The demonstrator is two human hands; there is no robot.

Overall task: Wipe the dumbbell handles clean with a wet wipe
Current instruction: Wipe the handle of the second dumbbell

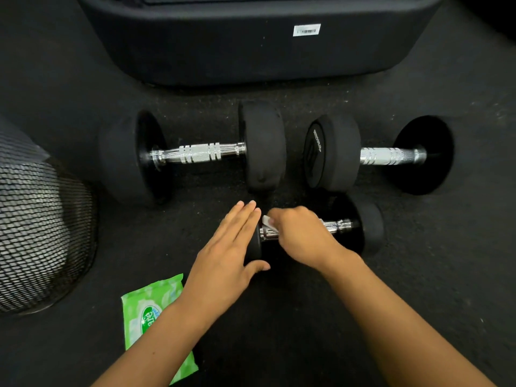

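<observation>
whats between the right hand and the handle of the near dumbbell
In the head view, a white wet wipe lies between the right hand and the chrome handle of the small dumbbell; only its corner shows.

A gym is showing here: black speckled rubber flooring [418, 275] is lying underfoot, three dumbbells [192, 155] resting mid-frame, dark padded equipment [251, 51] sitting at top.

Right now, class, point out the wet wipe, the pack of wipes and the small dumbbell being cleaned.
wet wipe [266, 220], head view, white corner showing beside the right hand.
pack of wipes [152, 308], head view, green front of the pack.
small dumbbell [372, 227], head view, right rubber weight.
</observation>
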